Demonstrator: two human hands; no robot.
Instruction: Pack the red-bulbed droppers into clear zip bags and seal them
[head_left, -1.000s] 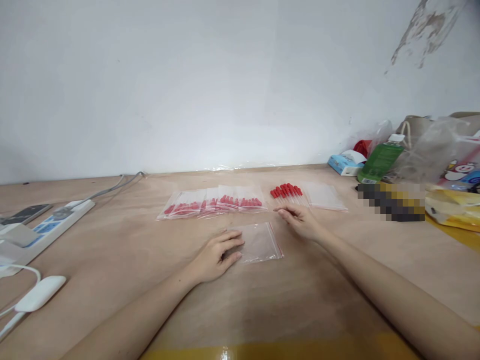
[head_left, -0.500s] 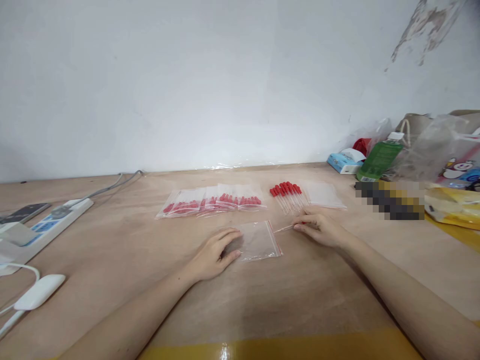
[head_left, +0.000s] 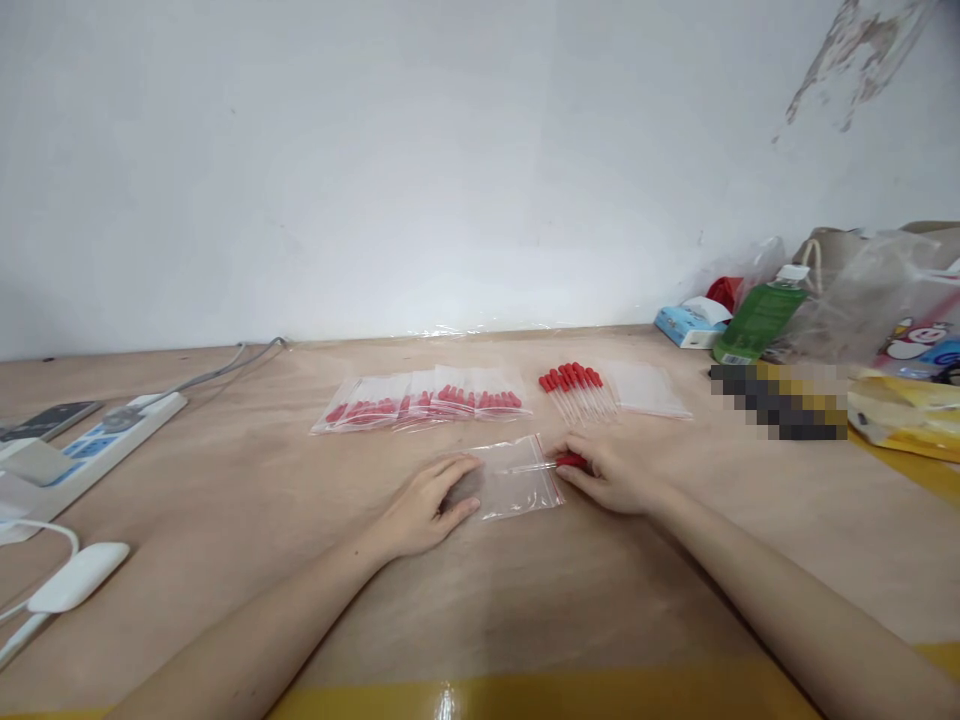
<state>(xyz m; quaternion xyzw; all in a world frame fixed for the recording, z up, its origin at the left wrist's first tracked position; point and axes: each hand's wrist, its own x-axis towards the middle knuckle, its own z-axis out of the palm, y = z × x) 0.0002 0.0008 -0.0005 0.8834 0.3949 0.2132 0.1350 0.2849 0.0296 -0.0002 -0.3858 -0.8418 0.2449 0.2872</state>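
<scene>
A clear zip bag (head_left: 517,498) lies flat on the table with its red-lined opening toward the right. My left hand (head_left: 429,505) rests at its left end, thumb and fingers apart, the fingertips touching the plastic. Between the thumb and fingers of my right hand (head_left: 611,475) is the red bulb of a dropper (head_left: 570,461). Its clear tube points left and reaches past the bag's mouth, over the area of the bag. Behind my right hand lies a fan of several red-bulbed droppers (head_left: 574,385).
Filled zip bags with red-bulbed droppers (head_left: 420,400) overlap at the back middle. A stack of bags (head_left: 651,388) lies right of the loose droppers. A tissue box (head_left: 686,325) and green bottle (head_left: 761,315) stand at back right. A power strip (head_left: 94,455) lies left.
My right hand has moved left with the dropper, whose tube has passed from outside the bag's mouth to over or within the bag. My left hand has barely moved.
</scene>
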